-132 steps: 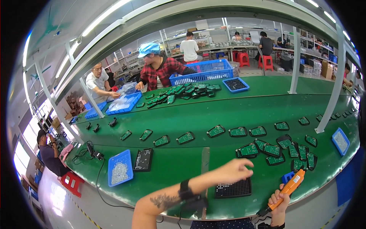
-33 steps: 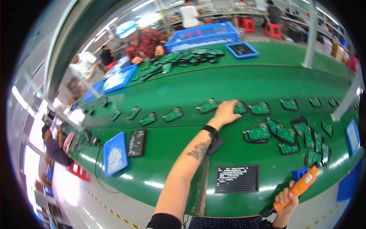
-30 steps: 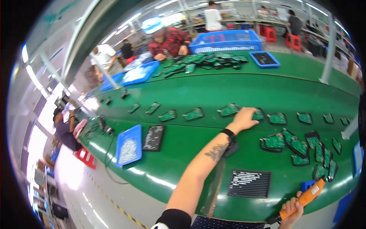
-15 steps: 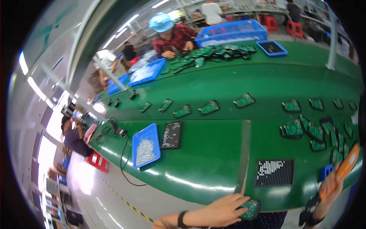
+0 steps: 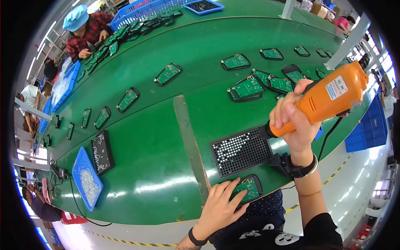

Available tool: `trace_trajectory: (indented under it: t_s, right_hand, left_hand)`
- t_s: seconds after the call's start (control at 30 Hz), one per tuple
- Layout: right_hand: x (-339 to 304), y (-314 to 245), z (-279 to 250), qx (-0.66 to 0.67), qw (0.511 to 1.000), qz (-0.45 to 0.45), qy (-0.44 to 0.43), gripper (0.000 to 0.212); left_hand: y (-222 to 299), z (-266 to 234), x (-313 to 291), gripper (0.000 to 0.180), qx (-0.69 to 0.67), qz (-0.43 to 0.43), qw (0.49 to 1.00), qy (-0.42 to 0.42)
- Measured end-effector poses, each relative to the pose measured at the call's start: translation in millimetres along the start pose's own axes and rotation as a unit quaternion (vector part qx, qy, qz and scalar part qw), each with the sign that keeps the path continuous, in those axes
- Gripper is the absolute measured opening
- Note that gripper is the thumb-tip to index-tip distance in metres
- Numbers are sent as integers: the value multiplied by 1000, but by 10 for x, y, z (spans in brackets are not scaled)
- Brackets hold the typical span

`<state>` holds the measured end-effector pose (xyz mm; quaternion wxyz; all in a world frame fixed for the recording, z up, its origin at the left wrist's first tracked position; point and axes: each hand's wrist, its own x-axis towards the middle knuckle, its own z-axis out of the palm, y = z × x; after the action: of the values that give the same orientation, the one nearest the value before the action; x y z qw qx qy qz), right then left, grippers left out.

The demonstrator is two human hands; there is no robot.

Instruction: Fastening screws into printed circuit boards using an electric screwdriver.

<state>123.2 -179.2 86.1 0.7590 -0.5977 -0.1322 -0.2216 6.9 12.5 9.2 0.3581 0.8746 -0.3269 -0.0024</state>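
Observation:
My right hand (image 5: 293,118) is wrapped round an orange electric screwdriver (image 5: 329,93). Its black nose end points down-left, over the right edge of a black screw tray (image 5: 254,156) with many small holes; the bit itself cannot be made out. Pale screws fill part of that tray, mostly its left and upper holes. Close to the table's front edge lies a green circuit board in a black housing (image 5: 251,188). My left hand (image 5: 221,204) rests against its left side, fingers stretched and spread, some tips on the board.
Several boards in black housings (image 5: 246,87) lie beyond the tray, others (image 5: 168,74) along the raised strip. At left are a blue tray of screws (image 5: 88,183) and a second black screw tray (image 5: 101,152). Across the table sits a co-worker in a blue cap (image 5: 76,18).
The view has swung to the right. My right hand has brought the screwdriver from the right side to the screw tray. My left hand stays at the board by the edge.

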Motion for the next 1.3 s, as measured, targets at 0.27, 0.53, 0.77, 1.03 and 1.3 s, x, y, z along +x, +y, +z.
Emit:
trace_trajectory:
  t_s: [0.27,0.53,0.77,1.03,1.3]
  right_hand:
    - [25,135,-19,-20,999,16,21,28]
    - [58,214,-12,-16,999,37,18,27]
    - [69,239,-57,58,998,21,26,29]
    - [50,270,-104,39,988,-10,-151,31]
    - [94,235,-9,-17,974,10,-227,34]
  left_hand:
    - [-51,14,39,33,-24,-11,1000,-2]
    - [-82,15,63,33,-28,-14,1000,-4]
    - [-84,9,50,32,-28,-13,1000,-3]
    - [-68,20,59,31,-34,-17,999,2]
    - [26,92,29,28,-29,-21,998,53]
